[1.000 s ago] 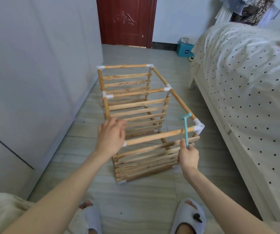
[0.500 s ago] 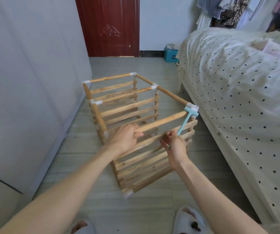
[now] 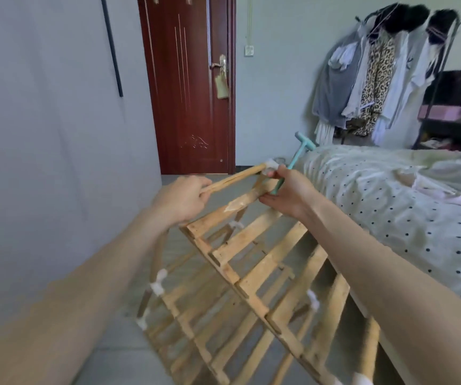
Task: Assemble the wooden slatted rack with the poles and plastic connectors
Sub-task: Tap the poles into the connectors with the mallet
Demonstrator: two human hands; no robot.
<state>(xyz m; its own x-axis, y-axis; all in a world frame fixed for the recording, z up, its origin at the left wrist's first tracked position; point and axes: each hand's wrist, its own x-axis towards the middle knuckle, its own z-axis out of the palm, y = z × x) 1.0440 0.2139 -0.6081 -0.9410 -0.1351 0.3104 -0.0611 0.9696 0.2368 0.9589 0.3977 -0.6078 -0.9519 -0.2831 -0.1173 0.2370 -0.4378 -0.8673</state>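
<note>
The wooden slatted rack is lifted and tilted up toward me, its slatted panel facing the camera. White plastic connectors join its poles. My left hand grips the top pole near its left end. My right hand holds the rack's top right corner by a white connector and also holds the handle of a small teal plastic mallet, whose head points up. The rack's lower end runs out of the bottom of the view.
A bed with a dotted cover runs close along the right. A grey wardrobe wall stands on the left. A dark red door is straight ahead, and a clothes rail with hanging garments stands at the back right.
The rack has gone from standing on the floor to being raised and tipped toward me. Both hands rose with it, and the view swung upward. The mallet stayed in my right hand.
</note>
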